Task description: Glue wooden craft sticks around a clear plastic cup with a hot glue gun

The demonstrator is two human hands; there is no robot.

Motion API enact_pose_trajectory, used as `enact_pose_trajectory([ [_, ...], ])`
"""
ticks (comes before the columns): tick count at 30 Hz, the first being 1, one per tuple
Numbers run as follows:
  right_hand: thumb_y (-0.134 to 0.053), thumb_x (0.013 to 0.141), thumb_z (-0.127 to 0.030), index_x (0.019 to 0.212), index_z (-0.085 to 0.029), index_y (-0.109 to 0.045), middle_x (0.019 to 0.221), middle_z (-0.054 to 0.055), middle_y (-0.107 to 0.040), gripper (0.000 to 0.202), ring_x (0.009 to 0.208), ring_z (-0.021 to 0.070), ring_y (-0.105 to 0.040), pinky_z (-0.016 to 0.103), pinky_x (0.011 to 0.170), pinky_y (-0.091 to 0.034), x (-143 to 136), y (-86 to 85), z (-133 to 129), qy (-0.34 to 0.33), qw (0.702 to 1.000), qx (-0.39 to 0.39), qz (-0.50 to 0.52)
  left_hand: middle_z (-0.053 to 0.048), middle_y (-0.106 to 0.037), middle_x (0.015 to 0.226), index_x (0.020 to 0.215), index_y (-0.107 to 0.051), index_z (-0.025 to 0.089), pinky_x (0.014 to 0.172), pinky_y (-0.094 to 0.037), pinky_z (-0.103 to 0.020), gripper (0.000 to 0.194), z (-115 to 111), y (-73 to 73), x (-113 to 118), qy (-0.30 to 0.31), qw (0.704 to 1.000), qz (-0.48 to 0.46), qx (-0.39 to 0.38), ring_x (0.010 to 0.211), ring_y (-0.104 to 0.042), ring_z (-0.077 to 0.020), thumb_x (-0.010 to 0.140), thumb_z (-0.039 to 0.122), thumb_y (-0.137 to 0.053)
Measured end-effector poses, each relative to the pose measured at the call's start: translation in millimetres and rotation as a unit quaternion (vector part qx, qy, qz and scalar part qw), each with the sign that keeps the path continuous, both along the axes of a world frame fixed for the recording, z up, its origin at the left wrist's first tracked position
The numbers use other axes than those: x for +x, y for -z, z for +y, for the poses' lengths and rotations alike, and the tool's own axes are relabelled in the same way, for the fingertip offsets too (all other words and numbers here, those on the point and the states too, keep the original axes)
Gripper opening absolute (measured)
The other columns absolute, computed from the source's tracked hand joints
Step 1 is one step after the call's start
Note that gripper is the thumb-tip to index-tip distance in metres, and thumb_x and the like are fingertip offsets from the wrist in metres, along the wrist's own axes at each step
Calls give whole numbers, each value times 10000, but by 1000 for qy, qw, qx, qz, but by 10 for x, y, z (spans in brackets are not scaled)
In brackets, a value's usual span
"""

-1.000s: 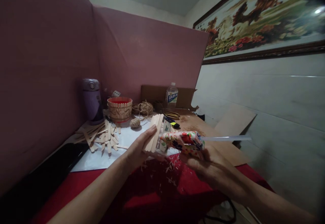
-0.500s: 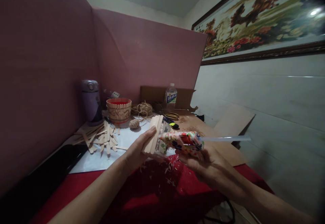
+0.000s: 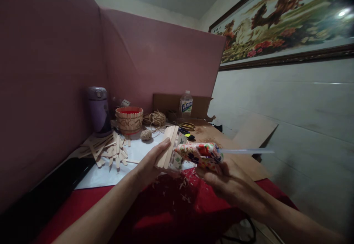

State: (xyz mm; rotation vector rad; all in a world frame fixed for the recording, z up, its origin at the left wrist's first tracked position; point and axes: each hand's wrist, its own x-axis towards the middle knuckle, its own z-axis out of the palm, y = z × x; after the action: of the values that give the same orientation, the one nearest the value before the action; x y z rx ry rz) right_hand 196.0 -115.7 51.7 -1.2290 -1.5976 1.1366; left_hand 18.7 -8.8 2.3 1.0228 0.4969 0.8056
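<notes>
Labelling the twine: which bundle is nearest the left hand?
The small, tightly wound ball on the white sheet; the larger, looser twine lies behind it, farther from the left hand.

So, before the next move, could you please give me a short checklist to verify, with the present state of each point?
1. Left hand grips the stick-faced container: ok, thumb lies on the sticks.
2. Right hand holds the glue gun: ok.
3. Glue stick in the gun: ok, a long piece extends from its back.
4. Nozzle touching the container: cannot tell, it appears very close to the sticks.
5. Gun hot: cannot tell.
6. Red cloth free of scraps: not ok, pale shavings are scattered on it.
</notes>
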Motion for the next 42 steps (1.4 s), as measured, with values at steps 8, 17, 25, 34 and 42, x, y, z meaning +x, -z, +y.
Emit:
enact_pose_trajectory([
  [8,-649,771,-477,695,-198,-538,501,-65,-342,310,454,81,-301,209,416,-279,14,36,3,3,1000,7,-9,-126,-660,800,1042,-632,91,491,-564,-324,402,18,0,-3,-1,1000,-2,10,617,-624,-199,880,429,-486],
  [17,-589,805,-452,637,-209,-414,473,-79,-324,344,405,56,-250,215,374,-201,31,27,25,29,999,-9,-43,-131,-664,828,1069,-632,94,515,-564,-327,433,13,27,-11,6,1000,7,15,644,-628,-207,877,451,-482],
  [25,-570,823,-444,632,-207,-393,503,-72,-339,352,430,59,-264,210,388,-207,63,51,38,40,998,1,-53,-119,-653,757,1000,-653,85,511,-559,-326,441,10,25,-3,6,1000,18,11,609,-616,-201,875,466,-470],
  [34,-568,813,-501,658,-212,-373,522,-75,-325,382,445,64,-271,199,394,-216,99,70,50,54,996,-27,-60,-130,-651,766,985,-654,75,514,-557,-320,469,6,40,-6,16,1000,18,18,624,-614,-202,859,494,-486],
  [42,-563,814,-498,629,-210,-370,502,-71,-333,393,436,65,-290,198,384,-233,112,39,52,58,996,-8,-69,-130,-646,804,1016,-647,84,517,-529,-289,462,7,37,-2,27,1000,11,-5,625,-602,-183,840,495,-528],
])
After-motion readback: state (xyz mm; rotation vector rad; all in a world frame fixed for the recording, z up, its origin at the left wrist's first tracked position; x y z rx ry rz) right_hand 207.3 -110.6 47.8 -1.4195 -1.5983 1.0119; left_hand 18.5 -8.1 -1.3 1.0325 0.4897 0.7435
